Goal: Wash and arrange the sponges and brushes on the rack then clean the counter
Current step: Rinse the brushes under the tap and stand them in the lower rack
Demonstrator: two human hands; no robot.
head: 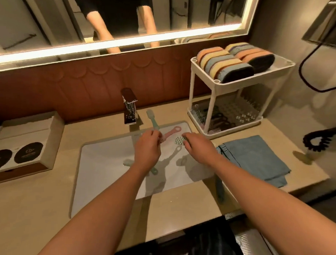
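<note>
Both hands are hovering over the sink (pixel 103 154), close together but not touching. The left hand (pixel 148 147) is curling its fingers around one end of a pink brush (pixel 172 132), which is sticking out toward the back right, so its ring-shaped end is pointing at the rear rim of the basin. Just beside it, the right hand (pixel 198 147) is pinching a mint brush (pixel 180 140) at the fingertips. Only the oval, dotted head is showing, and the rest is hiding under the hand, so I can't tell how long it is. The two brushes are almost meeting in the gap between the hands, with the pink handle passing just behind the mint head.

Another green brush (pixel 152 120) is lying on the counter (pixel 42 198) right next to the faucet (pixel 129 107), bristle end pointing away from the sink. Off to the right, the white two-tier rack (pixel 236 82) is carrying two rows of sponges (pixel 233 62) on top, standing on edge in orange, yellow and blue with dark scrub sides. A folded blue towel (pixel 254 158) is sitting in front of the rack.
</note>
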